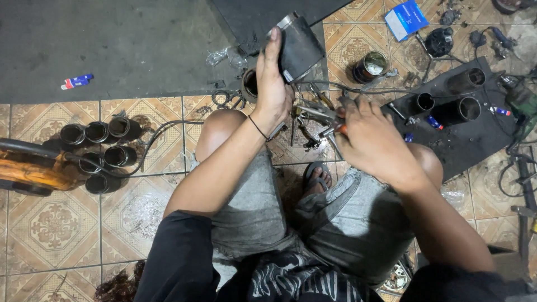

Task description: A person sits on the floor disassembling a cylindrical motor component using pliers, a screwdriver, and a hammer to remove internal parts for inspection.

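Above the knees, far centre, left hand [272,84] has its fingers wrapped around a dark metal tube [299,46], held up tilted over the tiled floor [50,223]; right hand [372,140] fingers clenched on orange-handled pliers [321,117] just below the tube; more tubes [98,151] clustered far left, a tin can [370,66] far right on the floor

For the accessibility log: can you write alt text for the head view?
Seated on a patterned tile floor, a person's left hand lifts a dark cylindrical metal tube while the right hand holds orange-handled pliers. More short dark tubes cluster at left.
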